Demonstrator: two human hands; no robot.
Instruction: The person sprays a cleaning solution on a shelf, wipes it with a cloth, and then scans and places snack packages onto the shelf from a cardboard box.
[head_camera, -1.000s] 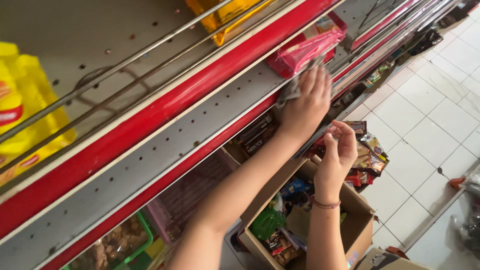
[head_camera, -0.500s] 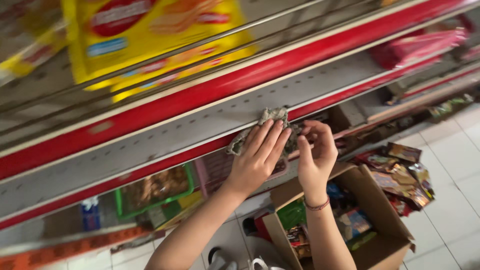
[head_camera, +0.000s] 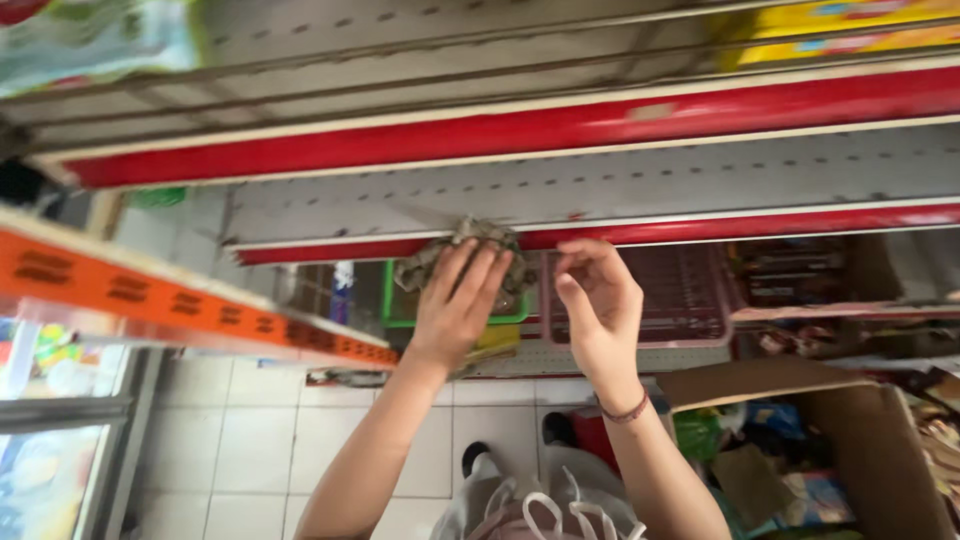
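The left hand (head_camera: 455, 305) lies flat, fingers spread, pressing a crumpled grey-brown cloth (head_camera: 470, 250) against the front edge of an empty shelf (head_camera: 640, 185), at the centre of the frame where the red edge strip (head_camera: 700, 228) runs. The right hand (head_camera: 598, 300), just beside it to the right, is half curled and holds nothing; its fingertips hover near the cloth without clearly touching it. A thin bracelet (head_camera: 628, 408) sits on that wrist.

Judging from how things lie, the wiping of this shelf is under way: the cloth is on the front lip, and the perforated shelf board stretching to the right of the frame looks bare, though whether it is already clean cannot be told. The shelf is not restocked; an open cardboard box (head_camera: 850, 440) of packaged goods stands on the tiled floor (head_camera: 240, 440) at the lower right. A green basket (head_camera: 400, 300) and a red basket (head_camera: 690, 295) sit on the shelf below, behind the hands.
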